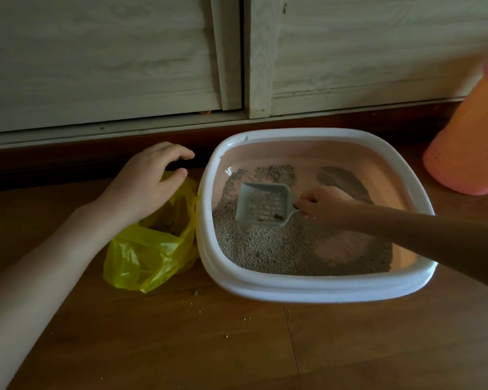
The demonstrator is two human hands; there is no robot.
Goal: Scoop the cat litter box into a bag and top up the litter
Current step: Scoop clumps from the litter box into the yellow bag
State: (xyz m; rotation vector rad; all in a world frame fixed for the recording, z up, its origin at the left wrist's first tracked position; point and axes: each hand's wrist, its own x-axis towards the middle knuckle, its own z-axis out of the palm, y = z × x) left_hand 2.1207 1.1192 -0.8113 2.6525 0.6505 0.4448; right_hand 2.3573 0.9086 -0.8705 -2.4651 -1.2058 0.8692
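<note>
While right hand [326, 202] grips light stiff scoop [262, 205] by handle, left hand [145, 180] hovers released over flimsy bag [150, 249]; bag needs rim hold.

Premises: a domestic interior, floor level of a lived-in room. Evidence as follows. The wooden plank floor [237, 347] is warm brown with visible board joints and scattered grains of litter. Along the far side runs a dark skirting strip beneath pale wood-grain cabinet doors [110, 66], of the sliding wardrobe or cupboard type, seated in a track. A cat litter box [316, 288], white-rimmed with a pink inner basin, stands on the floor against this unit, indicating a household pet. An orange mesh basket [471, 142] stands at right. Lighting is dim.
</note>
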